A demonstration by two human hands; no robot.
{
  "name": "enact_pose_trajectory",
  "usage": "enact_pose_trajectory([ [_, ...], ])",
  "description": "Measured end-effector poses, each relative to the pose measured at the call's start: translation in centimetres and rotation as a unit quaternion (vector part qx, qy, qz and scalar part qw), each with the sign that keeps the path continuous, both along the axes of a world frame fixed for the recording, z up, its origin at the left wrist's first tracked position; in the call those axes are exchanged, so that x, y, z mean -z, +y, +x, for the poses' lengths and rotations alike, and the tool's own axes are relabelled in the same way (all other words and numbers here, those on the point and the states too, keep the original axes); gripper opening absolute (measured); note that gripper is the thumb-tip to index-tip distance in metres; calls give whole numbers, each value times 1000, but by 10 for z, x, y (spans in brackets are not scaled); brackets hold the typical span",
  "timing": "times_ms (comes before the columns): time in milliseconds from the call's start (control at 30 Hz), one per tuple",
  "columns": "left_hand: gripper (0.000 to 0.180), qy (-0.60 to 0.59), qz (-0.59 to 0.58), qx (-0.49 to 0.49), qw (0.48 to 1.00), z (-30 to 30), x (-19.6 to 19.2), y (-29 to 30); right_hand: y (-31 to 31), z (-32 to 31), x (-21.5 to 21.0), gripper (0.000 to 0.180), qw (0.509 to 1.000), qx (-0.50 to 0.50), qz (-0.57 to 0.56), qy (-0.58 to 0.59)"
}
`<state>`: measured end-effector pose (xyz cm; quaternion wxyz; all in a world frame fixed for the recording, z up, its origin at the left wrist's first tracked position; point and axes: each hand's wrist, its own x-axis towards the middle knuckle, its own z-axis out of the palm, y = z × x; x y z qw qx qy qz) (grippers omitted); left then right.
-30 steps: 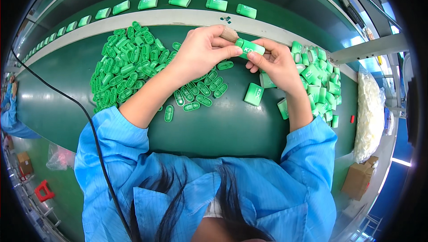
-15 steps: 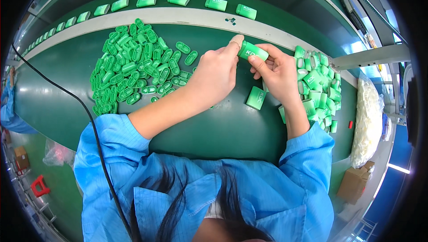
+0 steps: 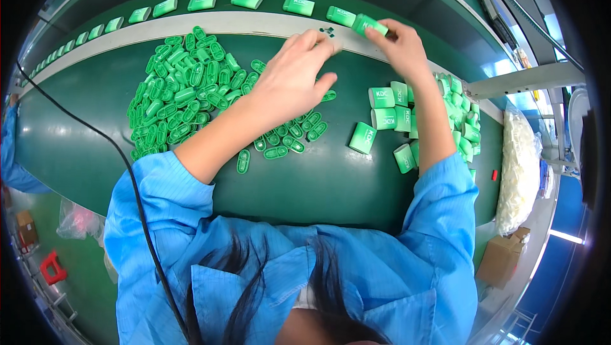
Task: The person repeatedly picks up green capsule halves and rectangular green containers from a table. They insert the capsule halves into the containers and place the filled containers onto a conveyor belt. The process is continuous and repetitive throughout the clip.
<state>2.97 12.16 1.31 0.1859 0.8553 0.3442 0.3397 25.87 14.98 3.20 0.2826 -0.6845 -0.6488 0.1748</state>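
Your right hand [image 3: 401, 46], toward one o'clock from the middle of your view, grips a green case [image 3: 368, 25] between thumb and fingers. The case is over the far edge of the pale strip [image 3: 254, 24], just beside the last of a row of cases [image 3: 298, 6]; you can't tell from here whether the two touch. That row curves along the far side of the strip from twelve round to ten o'clock.

Your left hand [image 3: 293, 71] is at twelve o'clock, thumb spread away from loosely bent fingers, nothing showing in its grasp. Its fingertips are blurred near the strip.

On the green table [image 3: 305, 189], a heap of small oval caps [image 3: 191, 81] lies at ten o'clock, some running under your left forearm. At two o'clock, your right forearm crosses in front of a pile of cases [image 3: 457, 106]. One loose case [image 3: 363, 138] lies by itself toward three o'clock, a white bag [image 3: 519, 170] farther out.
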Motion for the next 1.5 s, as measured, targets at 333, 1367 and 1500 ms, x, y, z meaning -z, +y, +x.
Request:
enact_pose_trajectory([
  [333, 22, 118, -26, 64, 991, 1, 8, -12, 23, 42, 22, 40, 997, 23, -67, -2],
  [1367, 35, 32, -242, 57, 968, 66, -63, 39, -93, 13, 0, 26, 955, -38, 103, 277],
  [1500, 33, -217, -459, 123, 853, 19, -40, 14, -83, -7, -15, 26, 923, -82, 22, 376],
])
